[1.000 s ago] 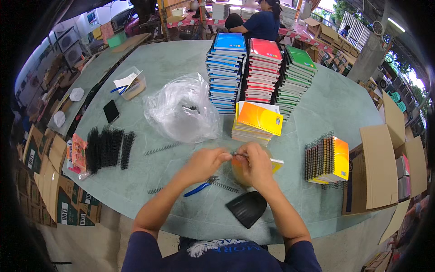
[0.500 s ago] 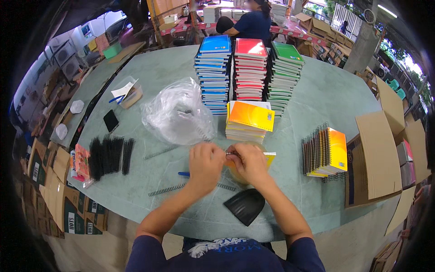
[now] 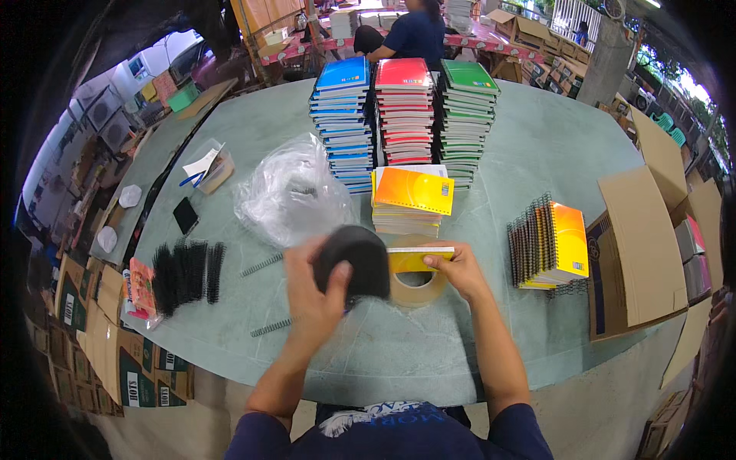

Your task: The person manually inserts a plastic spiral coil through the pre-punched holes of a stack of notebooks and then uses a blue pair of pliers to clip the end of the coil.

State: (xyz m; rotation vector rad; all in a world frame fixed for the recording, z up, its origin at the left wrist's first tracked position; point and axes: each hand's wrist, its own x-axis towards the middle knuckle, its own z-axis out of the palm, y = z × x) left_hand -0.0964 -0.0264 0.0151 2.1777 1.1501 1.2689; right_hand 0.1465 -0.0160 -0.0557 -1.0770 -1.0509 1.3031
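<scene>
My left hand [image 3: 318, 295] holds a black rounded sheet-like object [image 3: 354, 262] raised above the grey-green table [image 3: 537, 153]. My right hand [image 3: 458, 270] grips the right end of a small yellow notebook [image 3: 418, 258]. The notebook lies across a roll of clear tape [image 3: 416, 285] standing on the table. The black object hides the notebook's left end. A stack of orange-covered notebooks [image 3: 412, 195] sits just behind the tape.
Tall blue [image 3: 343, 115], red [image 3: 405, 107] and green [image 3: 468, 111] notebook stacks stand at the back. A clear plastic bag [image 3: 291, 192], black binding coils [image 3: 188, 272] and loose wire spirals [image 3: 261, 264] lie left. Upright spiral notebooks [image 3: 548, 245] and an open cardboard box [image 3: 640, 245] stand right. A person [image 3: 414, 31] works beyond.
My left hand has picked up the black object from the table's near edge and lifted it in front of the tape. My right hand stays on the yellow notebook.
</scene>
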